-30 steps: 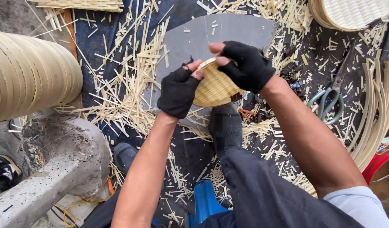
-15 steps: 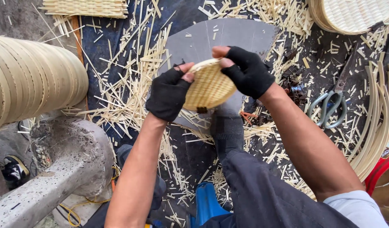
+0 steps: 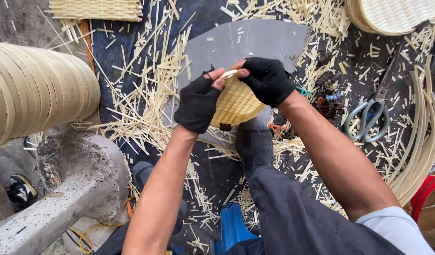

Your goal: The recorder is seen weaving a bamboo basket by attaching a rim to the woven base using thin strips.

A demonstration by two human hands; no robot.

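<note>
While both gloved hands, left hand [image 3: 197, 104] and right hand [image 3: 268, 81], pinch the small woven basket [image 3: 236, 101]: risk of splintering rim strip, or slipping onto scrap-strewn floor [image 3: 146, 108].

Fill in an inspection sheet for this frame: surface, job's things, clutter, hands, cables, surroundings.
Surface: dark mat with a grey sheet on it.
Job's things: small round woven basket piece, held over the sheet.
Clutter: cut bamboo slivers; scissors.
Hands: left hand and right hand, in black fingerless gloves, both grip the piece.
Cables: yellow cord under the concrete block.
Surroundings: stacked bamboo hoops; woven trays.
</note>
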